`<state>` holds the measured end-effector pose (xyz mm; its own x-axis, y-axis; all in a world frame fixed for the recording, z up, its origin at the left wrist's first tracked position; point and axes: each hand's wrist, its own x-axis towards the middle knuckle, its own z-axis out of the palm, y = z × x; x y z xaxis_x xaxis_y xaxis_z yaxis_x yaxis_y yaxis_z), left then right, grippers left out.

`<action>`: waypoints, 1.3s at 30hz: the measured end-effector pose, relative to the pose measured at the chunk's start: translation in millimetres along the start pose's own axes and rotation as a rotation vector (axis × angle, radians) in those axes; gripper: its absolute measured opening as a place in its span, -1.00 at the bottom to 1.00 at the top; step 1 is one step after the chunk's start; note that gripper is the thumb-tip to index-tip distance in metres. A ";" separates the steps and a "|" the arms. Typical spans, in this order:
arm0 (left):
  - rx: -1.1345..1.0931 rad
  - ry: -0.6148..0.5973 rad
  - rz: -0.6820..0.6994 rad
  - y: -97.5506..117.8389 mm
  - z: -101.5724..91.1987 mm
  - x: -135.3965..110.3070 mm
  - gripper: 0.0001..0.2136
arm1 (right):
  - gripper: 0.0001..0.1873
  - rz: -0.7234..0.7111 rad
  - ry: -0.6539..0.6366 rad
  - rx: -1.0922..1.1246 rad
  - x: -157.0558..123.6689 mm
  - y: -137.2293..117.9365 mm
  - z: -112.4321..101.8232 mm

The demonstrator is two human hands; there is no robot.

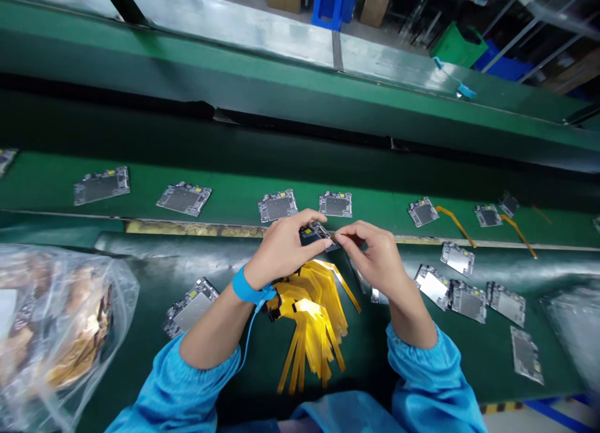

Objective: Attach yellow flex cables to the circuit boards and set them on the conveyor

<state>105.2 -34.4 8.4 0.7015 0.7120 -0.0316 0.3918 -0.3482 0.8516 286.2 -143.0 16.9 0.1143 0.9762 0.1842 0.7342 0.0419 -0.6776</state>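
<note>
My left hand [291,242], with a blue wrist strap [247,287] on its wrist, grips a small circuit board [313,233] between thumb and fingers. At the board's right edge, my right hand [370,252] is closed in a pinch. Whatever lies between its fingertips is too small to make out. Just below both hands, a fanned pile of yellow-orange flex cables [312,302] lies on the green mat. Another circuit board [190,308] rests beside my left forearm, partly covered by it.
Circuit boards [184,199] sit along the raised green strip [234,183]; two at the right have flex cables [457,225] attached. Several more boards [467,300] lie right of my right hand. A clear plastic bag [117,295] with copper-coloured contents stands left; more clear plastic [574,327] lies far right.
</note>
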 end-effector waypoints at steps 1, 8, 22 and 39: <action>-0.022 0.026 0.016 -3.1 0.1 0.0 -0.58 | -0.81 0.017 0.009 -0.016 1.6 5.3 -6.2; -0.057 0.190 0.041 -14.1 -2.6 0.3 -0.53 | -0.70 0.269 0.143 -0.365 27.1 87.4 -81.6; -0.048 0.191 0.124 -17.0 -6.9 2.1 -0.70 | -0.34 0.192 -0.214 -0.645 70.8 125.5 -11.2; 0.095 -0.083 0.275 -12.9 -0.4 2.5 -0.64 | -0.73 -0.133 0.012 0.118 19.5 16.6 2.7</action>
<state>101.7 -27.8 -2.4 0.8339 0.5318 0.1475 0.2316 -0.5798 0.7811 298.8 -122.7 7.3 0.0299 0.9578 0.2858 0.6598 0.1959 -0.7255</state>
